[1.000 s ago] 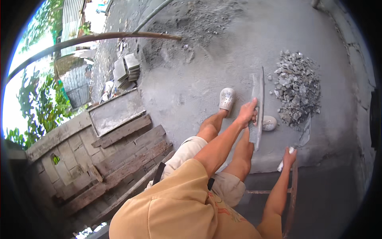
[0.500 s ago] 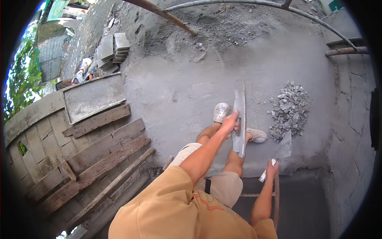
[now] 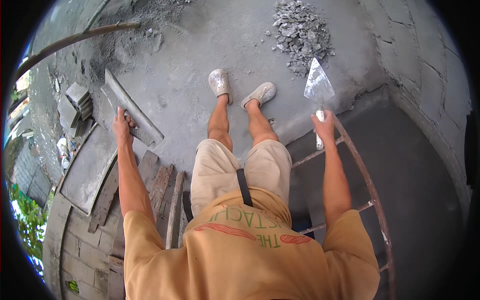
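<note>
Out to the left, my left hand (image 3: 123,128) is closed around a long, straight grey plastering float (image 3: 132,106), which slants above the cement floor (image 3: 185,100). My right hand (image 3: 326,127) grips the white handle of a pointing trowel (image 3: 318,86). Its triangular metal blade points away from me and carries grey smears. Just beyond the blade lies a heap of broken grey rubble (image 3: 302,35). Both arms are stretched forward on either side of my legs, and my feet in light clogs (image 3: 219,82) rest on the floor.
A rusty metal ladder (image 3: 367,182) stands at the right over a lower dark area (image 3: 420,165). A block wall (image 3: 420,55) bounds the far right. At the left are a shallow tray (image 3: 90,167), wooden planks (image 3: 161,185) and stacked tiles (image 3: 75,105). A curved pipe (image 3: 75,37) crosses the far left.
My left hand has swung left with the float, away from between my legs. The trowel in my right hand now points straight ahead, its blade fully visible. The view has turned and shifted.
</note>
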`<state>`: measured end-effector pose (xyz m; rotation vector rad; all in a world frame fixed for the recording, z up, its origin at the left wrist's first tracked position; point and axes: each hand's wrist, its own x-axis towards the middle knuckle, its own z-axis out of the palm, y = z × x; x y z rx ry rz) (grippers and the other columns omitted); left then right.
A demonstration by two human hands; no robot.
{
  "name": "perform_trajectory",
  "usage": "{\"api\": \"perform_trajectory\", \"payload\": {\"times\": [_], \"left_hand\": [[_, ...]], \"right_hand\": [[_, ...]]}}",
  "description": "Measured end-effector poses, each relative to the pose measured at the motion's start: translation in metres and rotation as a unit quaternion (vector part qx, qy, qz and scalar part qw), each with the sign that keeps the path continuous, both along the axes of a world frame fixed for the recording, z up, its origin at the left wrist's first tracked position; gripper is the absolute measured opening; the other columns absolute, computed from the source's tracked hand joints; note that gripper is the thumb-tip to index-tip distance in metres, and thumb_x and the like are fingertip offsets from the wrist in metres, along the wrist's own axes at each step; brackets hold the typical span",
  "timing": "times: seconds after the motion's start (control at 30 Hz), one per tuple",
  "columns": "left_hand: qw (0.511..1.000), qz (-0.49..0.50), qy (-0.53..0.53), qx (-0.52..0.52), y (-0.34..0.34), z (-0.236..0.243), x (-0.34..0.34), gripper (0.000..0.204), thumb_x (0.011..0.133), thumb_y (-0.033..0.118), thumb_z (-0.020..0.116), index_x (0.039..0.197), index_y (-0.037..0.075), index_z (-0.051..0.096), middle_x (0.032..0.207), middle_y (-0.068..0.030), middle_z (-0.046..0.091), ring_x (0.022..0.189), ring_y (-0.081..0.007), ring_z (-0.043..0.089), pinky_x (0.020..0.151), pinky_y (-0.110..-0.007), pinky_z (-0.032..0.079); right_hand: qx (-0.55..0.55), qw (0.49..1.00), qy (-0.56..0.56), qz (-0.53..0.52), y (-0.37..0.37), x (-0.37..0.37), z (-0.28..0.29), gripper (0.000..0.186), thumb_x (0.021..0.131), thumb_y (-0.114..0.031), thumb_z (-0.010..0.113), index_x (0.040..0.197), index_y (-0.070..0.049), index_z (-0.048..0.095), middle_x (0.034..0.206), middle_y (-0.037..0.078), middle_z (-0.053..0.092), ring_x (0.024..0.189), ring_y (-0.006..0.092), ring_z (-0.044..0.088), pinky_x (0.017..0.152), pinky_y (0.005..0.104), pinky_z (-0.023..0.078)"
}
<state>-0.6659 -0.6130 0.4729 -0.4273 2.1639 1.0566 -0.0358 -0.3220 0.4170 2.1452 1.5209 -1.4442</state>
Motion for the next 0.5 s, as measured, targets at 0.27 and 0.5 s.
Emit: {"api": "perform_trajectory", "payload": {"times": [0.27, 0.5], "left_hand": [[0.995, -0.037, 0.086, -0.030, 0.000, 0.054, 0.070, 0.030, 0.101, 0.038, 0.058, 0.096, 0.010, 0.051, 0.063, 0.0024, 0.042, 0.052, -0.0103, 0.042, 0.051, -0.027, 0.038], [0.993, -0.091, 0.069, 0.022, 0.004, 0.077, 0.088, 0.029, 0.101, 0.036, 0.059, 0.101, 0.008, 0.050, 0.068, 0.0019, 0.046, 0.056, -0.0090, 0.045, 0.053, -0.025, 0.039]], "right_hand": [[-0.074, 0.953, -0.110, 0.271, 0.005, 0.047, -0.087, 0.049, 0.083, -0.036, 0.066, 0.119, -0.004, 0.057, 0.106, 0.024, 0.067, 0.101, 0.0432, 0.062, 0.087, 0.0467, 0.048], [-0.051, 0.965, -0.068, 0.248, -0.035, 0.025, -0.057, 0.051, 0.086, -0.037, 0.067, 0.126, -0.007, 0.057, 0.108, 0.024, 0.068, 0.103, 0.0406, 0.064, 0.087, 0.0463, 0.048]]}}
